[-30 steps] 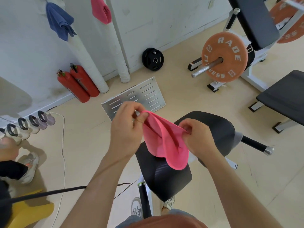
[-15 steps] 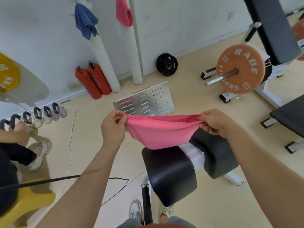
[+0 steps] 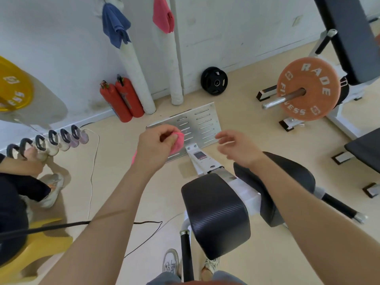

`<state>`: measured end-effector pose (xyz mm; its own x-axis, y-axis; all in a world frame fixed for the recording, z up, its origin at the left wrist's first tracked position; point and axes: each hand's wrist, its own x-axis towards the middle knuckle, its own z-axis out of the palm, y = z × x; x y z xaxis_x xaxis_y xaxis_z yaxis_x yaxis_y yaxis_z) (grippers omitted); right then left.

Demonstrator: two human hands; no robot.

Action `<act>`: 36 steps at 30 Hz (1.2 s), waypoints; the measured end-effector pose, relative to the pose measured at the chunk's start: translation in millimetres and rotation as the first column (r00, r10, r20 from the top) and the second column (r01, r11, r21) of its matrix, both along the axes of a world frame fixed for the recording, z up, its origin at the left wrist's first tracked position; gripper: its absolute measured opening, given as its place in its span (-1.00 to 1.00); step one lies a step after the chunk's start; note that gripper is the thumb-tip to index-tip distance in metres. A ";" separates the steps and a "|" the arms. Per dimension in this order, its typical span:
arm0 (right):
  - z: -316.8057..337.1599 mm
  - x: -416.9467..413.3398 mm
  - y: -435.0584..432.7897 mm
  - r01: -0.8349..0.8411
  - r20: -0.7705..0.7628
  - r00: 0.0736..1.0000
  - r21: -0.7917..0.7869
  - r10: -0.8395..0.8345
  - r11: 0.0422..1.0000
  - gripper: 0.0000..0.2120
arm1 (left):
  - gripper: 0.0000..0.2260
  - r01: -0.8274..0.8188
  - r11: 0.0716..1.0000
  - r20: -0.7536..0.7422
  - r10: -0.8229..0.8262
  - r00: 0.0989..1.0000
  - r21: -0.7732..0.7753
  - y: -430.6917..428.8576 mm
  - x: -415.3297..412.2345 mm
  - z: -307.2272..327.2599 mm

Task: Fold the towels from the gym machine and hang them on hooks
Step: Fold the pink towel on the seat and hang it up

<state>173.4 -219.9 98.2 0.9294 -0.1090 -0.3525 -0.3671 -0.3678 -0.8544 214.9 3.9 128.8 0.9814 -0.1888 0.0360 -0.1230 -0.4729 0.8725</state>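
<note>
Head view, bottom of frame: the black seat pad [image 3: 216,212] of the gym machine [image 3: 207,161] is just ahead of my legs, and I see no towel lying on it.
Left hand [image 3: 153,147]: at centre frame, with my fingers and thumb curled in and pinching the pink towel [image 3: 178,140].
Pink towel: gathered into a small wad at my left fingertips and mostly hidden behind the hand. A thin strip of it shows at the hand's left edge.
Right hand [image 3: 238,148]: at centre right, near the left hand but apart from the cloth. The fingers are loose and spread, and they hold nothing.
What has changed: half a second ago the towel was stretched flat between both my hands above the pad. Now my right has let go and all of the cloth sits in my left.
What that means: I judge the folding of this towel done or nearly done, though I cannot tell how neat the folds are. Hanging it comes next, and my freed right hand can help.
Slotted metal plate [image 3: 200,122]: on the floor just beyond my hands.
Wall [image 3: 61,48], upper centre of frame: a blue towel [image 3: 115,27] and a second pink towel [image 3: 163,16] already hang high up. The hooks themselves are not visible to me.
</note>
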 end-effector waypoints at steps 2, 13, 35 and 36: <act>-7.2 -2.8 23.9 -0.190 0.077 0.978 -0.045 0.193 0.981 -0.66 | -0.76 0.064 0.997 -0.031 -0.063 0.998 0.043 5.6 -5.3 8.9; 8.8 -7.8 61.6 -0.520 0.087 0.853 0.067 0.514 0.851 -0.67 | -0.77 0.214 0.971 -0.168 -0.229 0.959 -0.104 26.8 -15.5 35.8; -23.2 -36.6 11.2 -0.727 -0.511 0.634 -0.650 0.580 0.221 -0.92 | -0.73 -0.017 0.994 -0.050 0.023 0.998 0.107 70.1 -11.2 31.1; -19.1 -34.9 1.8 -0.702 -0.475 0.664 -0.660 0.577 0.265 -0.94 | -0.74 -0.054 0.991 -0.075 0.064 0.995 0.121 78.6 -11.0 20.8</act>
